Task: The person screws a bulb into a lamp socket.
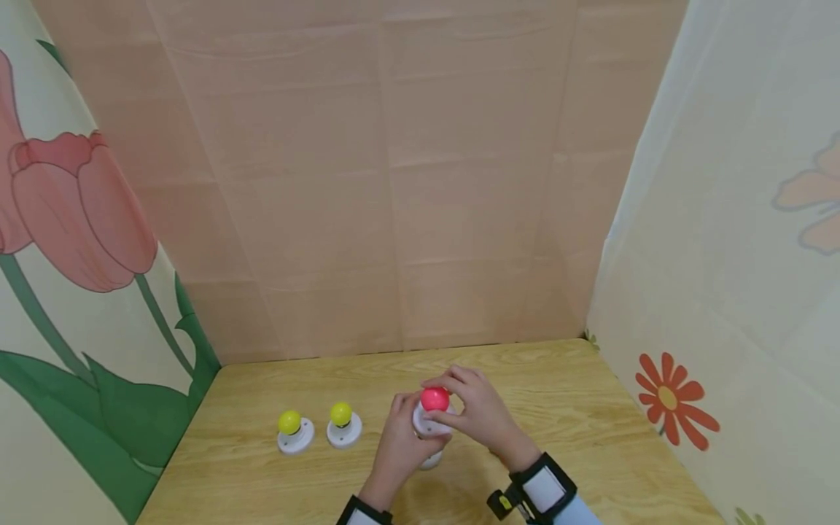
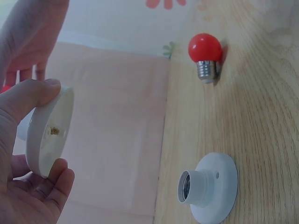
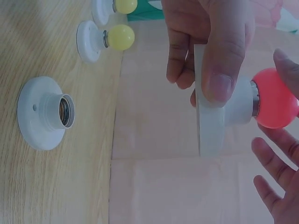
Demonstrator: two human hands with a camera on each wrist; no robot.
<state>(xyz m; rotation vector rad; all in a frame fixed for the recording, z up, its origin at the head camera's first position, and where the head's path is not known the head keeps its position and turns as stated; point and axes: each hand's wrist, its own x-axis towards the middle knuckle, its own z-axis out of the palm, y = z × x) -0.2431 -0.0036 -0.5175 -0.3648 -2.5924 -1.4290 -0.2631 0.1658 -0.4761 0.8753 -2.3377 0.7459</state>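
My left hand point(image 1: 403, 443) grips a white lamp holder point(image 3: 212, 121) by its round base, held up off the table with the thumb on one side. A red bulb point(image 3: 276, 98) sits in that holder's socket, a strip of metal thread showing between the two. Thumb and fingers of my right hand point(image 1: 484, 414) pinch the bulb. Below the hands, a second white lamp holder point(image 2: 217, 189) stands on the table, its socket bare. Another red bulb point(image 2: 204, 49) lies on the wood in the left wrist view; in the head view the hands hide it.
To the left on the wooden table point(image 1: 243, 481) stand two white lamp holders with yellow bulbs, the nearer-left bulb point(image 1: 289, 422) and the other bulb point(image 1: 340, 414). A pinkish-brown sheet point(image 1: 394, 182) hangs behind, with flower-printed cloths at both sides.
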